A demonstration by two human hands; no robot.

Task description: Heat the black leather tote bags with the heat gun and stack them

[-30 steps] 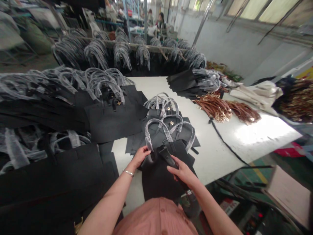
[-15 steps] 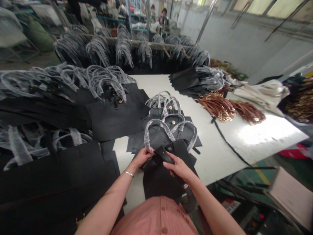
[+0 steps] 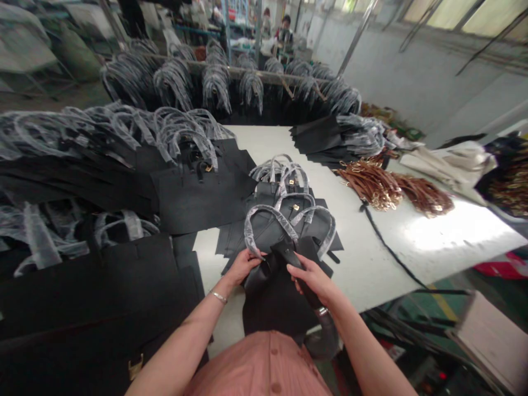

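Head view: left hand [image 3: 243, 267] pinches black tote [image 3: 268, 300] (matte), right hand [image 3: 314, 280] grips flat strap [image 3: 291, 256].

Two hands [image 3: 243, 265] [image 3: 314, 280], one silver wrist bangle [image 3: 219, 297]

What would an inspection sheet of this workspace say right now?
surface: white work table, brightly lit toward the right.
job's things: black tote bag with a film-wrapped handle and a black strap.
clutter: stacked black bags and bundled tan straps with gold hardware.
hands: left hand pinches the film-wrapped handle; right hand grips the black strap.
cables: black cord trailing across the table.
surroundings: rack of wrapped bags beyond; co-worker far back.
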